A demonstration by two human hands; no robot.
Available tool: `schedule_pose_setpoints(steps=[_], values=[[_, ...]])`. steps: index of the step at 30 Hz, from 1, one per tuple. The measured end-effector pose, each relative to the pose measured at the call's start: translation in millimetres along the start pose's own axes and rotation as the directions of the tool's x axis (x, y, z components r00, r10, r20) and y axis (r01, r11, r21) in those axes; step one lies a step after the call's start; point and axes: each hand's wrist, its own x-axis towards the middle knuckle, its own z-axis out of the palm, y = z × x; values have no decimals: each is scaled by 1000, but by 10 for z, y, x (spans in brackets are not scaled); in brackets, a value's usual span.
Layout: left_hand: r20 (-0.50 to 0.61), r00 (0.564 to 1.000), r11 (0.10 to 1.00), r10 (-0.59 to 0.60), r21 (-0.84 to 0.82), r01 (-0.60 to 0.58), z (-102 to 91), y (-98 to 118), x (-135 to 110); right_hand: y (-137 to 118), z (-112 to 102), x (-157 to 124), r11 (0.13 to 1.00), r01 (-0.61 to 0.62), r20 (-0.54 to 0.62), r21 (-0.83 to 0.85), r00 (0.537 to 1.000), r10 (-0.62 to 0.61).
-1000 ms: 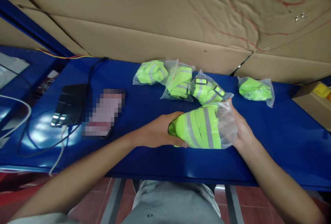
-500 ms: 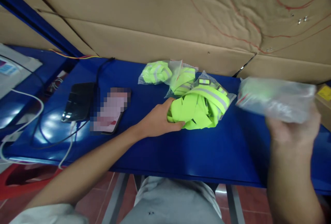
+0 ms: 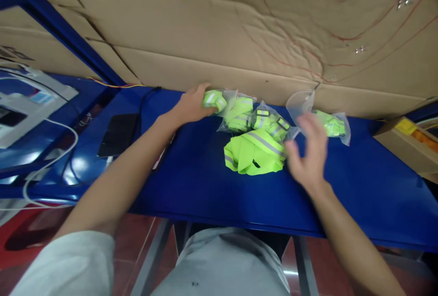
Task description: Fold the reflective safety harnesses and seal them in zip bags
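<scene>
My left hand [image 3: 195,104] is closed around the left end of a clear bag with a folded neon-yellow reflective strap [image 3: 215,101], its thumb in front and its fingers behind. Against that bag leans a second bagged strap [image 3: 240,111], and beside it lies a third bag [image 3: 270,120] with black buckles showing. In front of these is a loose bundle of neon-yellow reflective strap [image 3: 255,152], outside any bag. My right hand [image 3: 310,154], slightly blurred, is open with thumb and fingers apart just right of the bundle. Behind it rests another bagged strap [image 3: 330,124].
The blue table [image 3: 205,195] runs up to a cardboard wall [image 3: 191,36]. A black phone-like device [image 3: 118,134] and white cables [image 3: 68,127] lie at the left. An open cardboard box [image 3: 407,145] stands at the right end.
My left hand has let go of the loose bundle and moved up left to the leftmost bag. My right hand has released its bagged strap at the back right and come left toward the bundle.
</scene>
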Motion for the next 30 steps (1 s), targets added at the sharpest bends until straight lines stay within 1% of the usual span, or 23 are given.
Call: schedule_pose_setpoints(steps=[1, 2, 3, 4, 5, 6, 7, 8, 10, 12, 13, 14, 16, 18, 19, 20, 21, 23, 25, 26, 27, 28, 30], values=[[29, 1000, 1000, 1, -16, -1, 4, -56, 71, -159, 50, -47, 986, 164, 167, -11, 973, -160], [36, 999, 1000, -2, -26, 3, 11, -96, 109, -290, 106, -92, 952, 307, 325, 5, 899, -292], [27, 1000, 999, -10, -33, 11, 18, -119, 112, -382, 166, -133, 922, 387, 431, 19, 829, -357], [0, 1000, 999, -26, -36, 26, 24, -127, 83, -434, 224, -166, 904, 427, 500, 18, 779, -378], [-32, 998, 998, -47, -35, 46, 27, -120, 25, -445, 274, -188, 898, 440, 541, 0, 755, -370], [-71, 995, 997, -64, -41, 62, 27, -101, -56, -422, 312, -198, 902, 431, 557, -35, 758, -340], [-118, 990, 996, -71, -58, 65, 25, -71, -152, -375, 336, -196, 907, 412, 557, -82, 774, -301], [-171, 983, 995, -64, -81, 50, 21, -33, -257, -317, 344, -185, 913, 386, 544, -132, 798, -259], [-297, 955, 991, 3, -124, -42, 16, 63, -466, -209, 319, -146, 922, 327, 510, -208, 840, -183], [-357, 923, 978, 143, -93, -188, 34, 176, -651, -165, 258, -110, 940, 269, 480, -210, 866, -140], [-347, 908, 961, 236, -55, -270, 55, 233, -730, -174, 222, -98, 953, 243, 459, -181, 878, -137], [-328, 885, 935, 330, -14, -354, 87, 289, -799, -201, 187, -94, 967, 217, 426, -137, 894, -140], [-300, 819, 865, 489, 45, -500, 173, 389, -909, -291, 126, -99, 990, 140, 323, 0, 937, -132], [-299, 762, 810, 574, 75, -581, 267, 465, -984, -391, 87, -115, 980, -4, 274, 199, 960, -52], [-297, 751, 799, 590, 78, -597, 306, 491, -1009, -432, 77, -120, 948, -107, 295, 300, 956, 15], [-291, 752, 798, 591, 75, -598, 333, 510, -1028, -462, 75, -123, 891, -229, 344, 391, 935, 90], [-281, 763, 805, 582, 68, -589, 348, 523, -1041, -480, 79, -120, 809, -358, 416, 467, 896, 156], [-257, 798, 832, 546, 53, -552, 339, 543, -1059, -480, 102, -103, 591, -582, 572, 559, 786, 233], [-243, 820, 848, 518, 24, -529, 295, 576, -1085, -456, 134, -80, 369, -722, 691, 585, 682, 239], [-244, 818, 844, 520, -2, -537, 271, 605, -1104, -445, 148, -71, 295, -758, 724, 583, 648, 236], [-253, 807, 829, 534, -32, -558, 251, 642, -1127, -441, 160, -68, 255, -776, 739, 577, 629, 242], [-269, 790, 810, 551, -56, -584, 238, 687, -1152, -446, 169, -70, 242, -783, 740, 574, 622, 256], [-290, 760, 780, 582, -65, -622, 240, 791, -1204, -483, 180, -91, 270, -775, 728, 571, 630, 271]])
